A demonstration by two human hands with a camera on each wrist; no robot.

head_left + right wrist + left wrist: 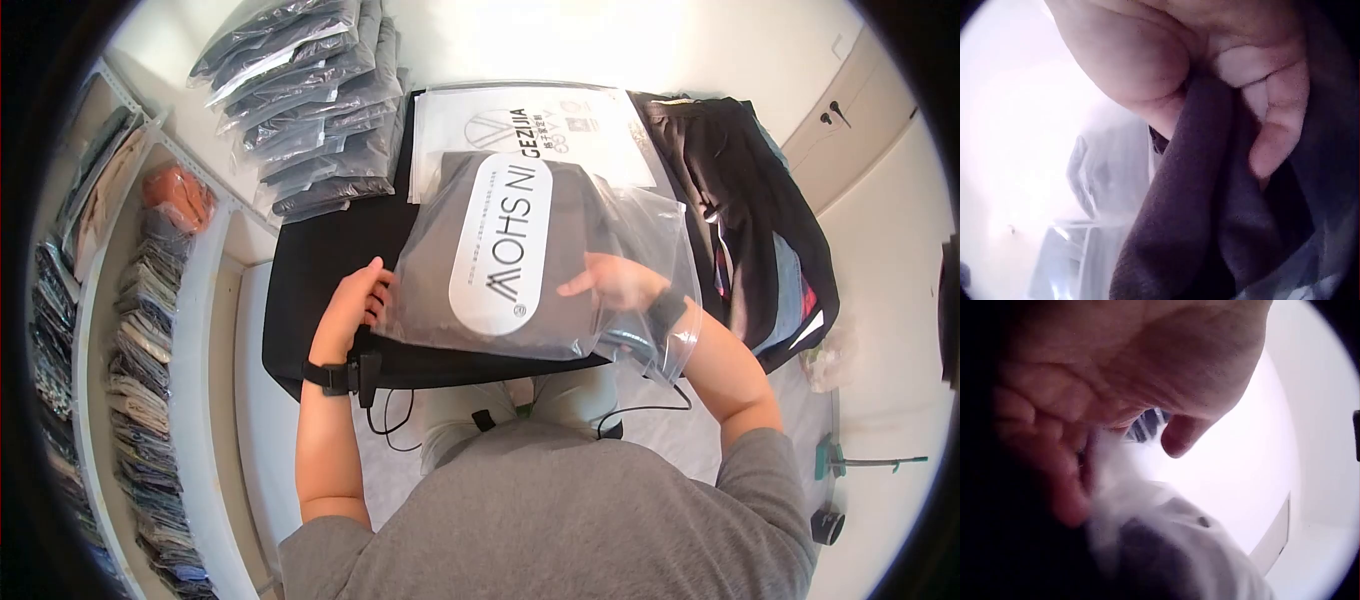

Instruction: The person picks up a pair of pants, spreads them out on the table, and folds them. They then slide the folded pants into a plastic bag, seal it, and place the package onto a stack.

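Observation:
A clear plastic bag (pixel 650 215) with a white printed label (pixel 500 245) lies at the front of the black-covered table, a folded dark grey garment (pixel 420 250) inside it. My right hand (pixel 625 283) reaches into the bag's right end and grips the garment; in the right wrist view, thick grey folds (pixel 1179 187) pass between thumb and fingers. At the bag's left edge, my left hand (pixel 355 300) touches the plastic with loosely bent fingers. Its thumb (pixel 1182 434) stands apart in the left wrist view, where blurred plastic (pixel 1129 481) runs up to the fingers.
Bagged dark garments (pixel 320 130) are piled at the back left. Printed white bags (pixel 570 125) lie flat behind the work, and dark trousers (pixel 700 170) drape over the right side. Shelves of folded clothes (pixel 150 370) line the left wall.

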